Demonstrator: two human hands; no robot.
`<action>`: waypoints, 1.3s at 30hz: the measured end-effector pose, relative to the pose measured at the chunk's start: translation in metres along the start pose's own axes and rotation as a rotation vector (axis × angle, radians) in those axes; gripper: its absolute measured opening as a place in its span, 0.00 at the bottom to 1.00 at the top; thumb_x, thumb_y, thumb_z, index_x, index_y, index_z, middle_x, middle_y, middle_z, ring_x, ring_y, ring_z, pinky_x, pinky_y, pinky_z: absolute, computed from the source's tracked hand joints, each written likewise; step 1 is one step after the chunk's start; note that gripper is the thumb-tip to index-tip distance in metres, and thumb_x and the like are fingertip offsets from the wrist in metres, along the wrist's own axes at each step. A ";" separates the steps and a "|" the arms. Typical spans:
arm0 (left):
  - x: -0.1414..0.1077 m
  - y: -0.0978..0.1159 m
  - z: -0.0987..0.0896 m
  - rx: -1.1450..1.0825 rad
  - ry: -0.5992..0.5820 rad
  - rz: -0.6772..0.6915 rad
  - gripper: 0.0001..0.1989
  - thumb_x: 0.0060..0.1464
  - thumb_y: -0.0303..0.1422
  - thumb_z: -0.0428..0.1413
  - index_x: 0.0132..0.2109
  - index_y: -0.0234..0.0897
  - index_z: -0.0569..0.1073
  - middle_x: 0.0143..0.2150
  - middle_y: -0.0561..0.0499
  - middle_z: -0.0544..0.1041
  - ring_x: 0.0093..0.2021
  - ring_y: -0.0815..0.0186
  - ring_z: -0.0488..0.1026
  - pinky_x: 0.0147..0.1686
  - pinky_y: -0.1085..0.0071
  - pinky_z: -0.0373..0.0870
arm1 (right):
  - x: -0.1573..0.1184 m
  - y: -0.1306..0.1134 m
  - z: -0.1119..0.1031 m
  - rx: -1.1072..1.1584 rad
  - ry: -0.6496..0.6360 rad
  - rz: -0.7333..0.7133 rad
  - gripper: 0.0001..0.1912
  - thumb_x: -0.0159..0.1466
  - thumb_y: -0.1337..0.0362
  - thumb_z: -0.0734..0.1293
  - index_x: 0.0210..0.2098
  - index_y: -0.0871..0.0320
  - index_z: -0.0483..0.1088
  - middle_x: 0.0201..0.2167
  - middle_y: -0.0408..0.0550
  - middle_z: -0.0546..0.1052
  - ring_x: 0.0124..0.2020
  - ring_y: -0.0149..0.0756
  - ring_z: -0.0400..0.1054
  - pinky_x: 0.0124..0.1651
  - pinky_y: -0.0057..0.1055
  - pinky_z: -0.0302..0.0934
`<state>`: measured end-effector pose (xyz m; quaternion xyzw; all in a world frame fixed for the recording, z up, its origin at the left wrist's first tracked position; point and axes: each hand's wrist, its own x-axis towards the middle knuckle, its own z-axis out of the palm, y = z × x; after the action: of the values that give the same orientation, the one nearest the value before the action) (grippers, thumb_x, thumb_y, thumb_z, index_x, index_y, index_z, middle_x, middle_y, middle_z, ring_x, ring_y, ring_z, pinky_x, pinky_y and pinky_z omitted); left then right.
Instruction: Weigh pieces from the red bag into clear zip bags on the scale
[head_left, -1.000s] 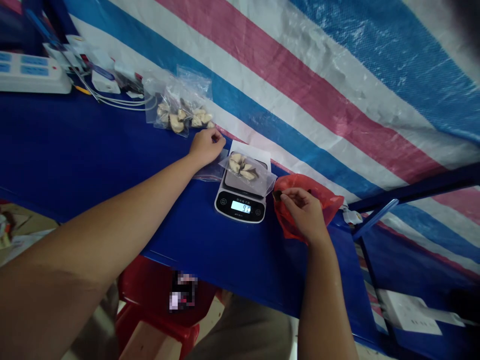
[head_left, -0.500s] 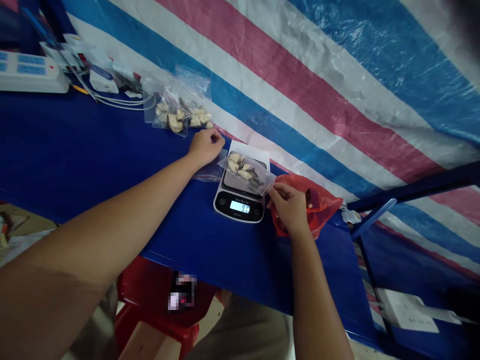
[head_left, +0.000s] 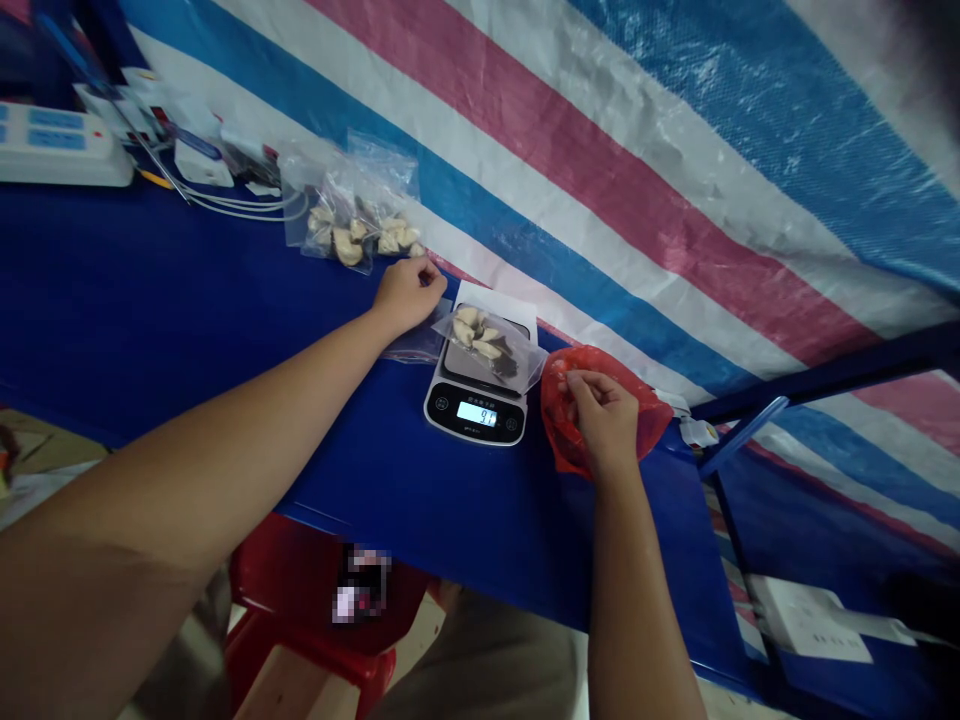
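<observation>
Lying on the scale (head_left: 481, 412), the clear bag (head_left: 530, 368) is partly filled with pale pieces (head_left: 487, 350) and dark bits (head_left: 504, 368). By the red bag (head_left: 651, 418), right of the scale, the right hand (head_left: 609, 420) is held, its fingers bent and kept narrow; whether anything is pinched cannot be told. The left hand (head_left: 409, 292) is placed over the flat bag (head_left: 414, 345), fingers loosely curled; their grip cannot be told. Behind it on the desk (head_left: 187, 300), filled bags (head_left: 352, 215) are seen.

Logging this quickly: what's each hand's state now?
Left hand: loosely closed, nothing visible in it.
Right hand: at the red bag; grip can't be told.
</observation>
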<state>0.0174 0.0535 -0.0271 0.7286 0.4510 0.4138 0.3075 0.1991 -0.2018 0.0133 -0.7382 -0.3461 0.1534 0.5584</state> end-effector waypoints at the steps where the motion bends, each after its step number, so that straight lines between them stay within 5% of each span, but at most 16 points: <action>1: 0.000 0.000 0.000 -0.001 0.000 0.001 0.04 0.54 0.32 0.56 0.33 0.37 0.74 0.36 0.48 0.80 0.35 0.63 0.72 0.43 0.67 0.69 | 0.000 0.000 0.000 0.008 0.000 0.000 0.19 0.53 0.50 0.74 0.35 0.60 0.77 0.27 0.48 0.81 0.18 0.28 0.64 0.20 0.26 0.57; 28: 0.001 0.001 0.000 0.029 -0.007 0.001 0.05 0.53 0.32 0.56 0.34 0.36 0.76 0.37 0.48 0.80 0.36 0.63 0.73 0.43 0.68 0.69 | -0.005 -0.010 0.000 0.117 -0.042 0.084 0.21 0.54 0.47 0.74 0.32 0.60 0.78 0.30 0.48 0.82 0.16 0.26 0.61 0.17 0.24 0.47; 39: 0.000 0.001 0.000 0.027 -0.017 -0.011 0.05 0.55 0.32 0.56 0.36 0.35 0.75 0.38 0.48 0.79 0.38 0.64 0.73 0.45 0.69 0.68 | -0.006 -0.011 0.003 0.212 -0.068 0.078 0.21 0.54 0.49 0.75 0.35 0.56 0.68 0.29 0.45 0.82 0.16 0.25 0.64 0.16 0.21 0.49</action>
<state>0.0175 0.0529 -0.0266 0.7337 0.4579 0.3996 0.3039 0.1891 -0.2028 0.0215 -0.6822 -0.3177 0.2356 0.6150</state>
